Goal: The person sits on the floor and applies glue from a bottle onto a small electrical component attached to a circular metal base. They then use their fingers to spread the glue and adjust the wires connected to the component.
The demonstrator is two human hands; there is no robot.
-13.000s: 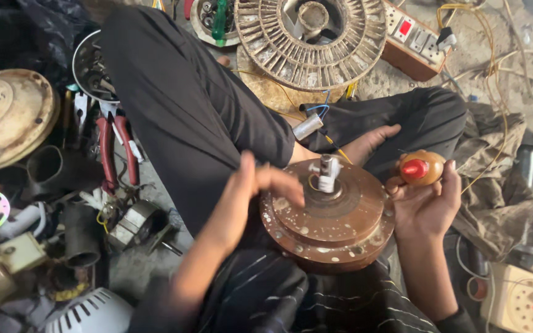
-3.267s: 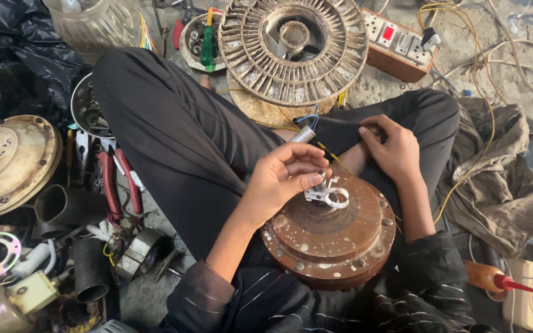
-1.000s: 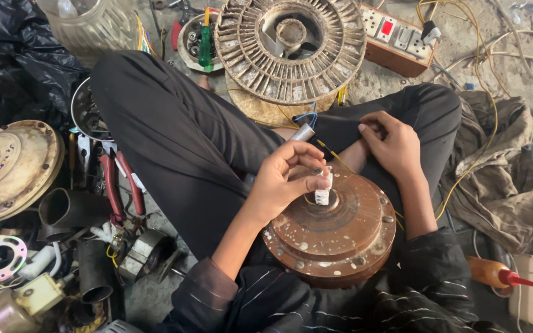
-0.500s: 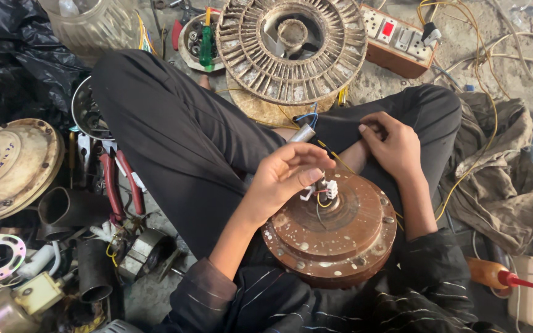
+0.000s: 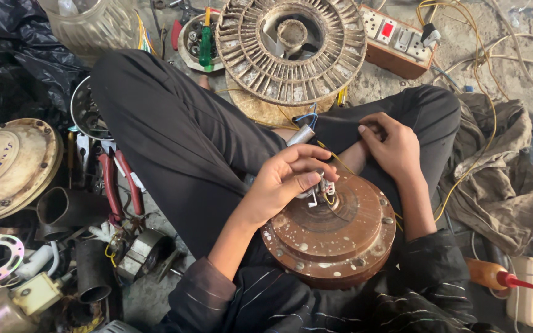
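The person is sitting cross-legged on the ground with a round brown fan motor housing (image 5: 334, 237) resting in the lap, its flat face turned up and speckled with pale spots. The left hand (image 5: 282, 182) is reaching over the housing's centre, its fingers curled together and pinching the small white terminal piece (image 5: 326, 187) that is standing at the hub, where thin yellow wires (image 5: 334, 161) are running out. The right hand (image 5: 393, 143) is lying on the right knee just beyond the housing's far rim, fingers bent inward on the dark trouser cloth; whether it is gripping anything there cannot be told. A small silver cylindrical capacitor (image 5: 301, 135) is lying on the leg between the two hands. Ahead of the knees a large ribbed stator ring (image 5: 291, 46) is sitting on the ground, with a switch-and-socket board (image 5: 396, 40) just beside it on the right. To the left, red-handled pliers (image 5: 113, 185) are lying near a cream motor cover (image 5: 10, 166). A red-tipped oil bottle (image 5: 495, 275) is lying at the lower right.
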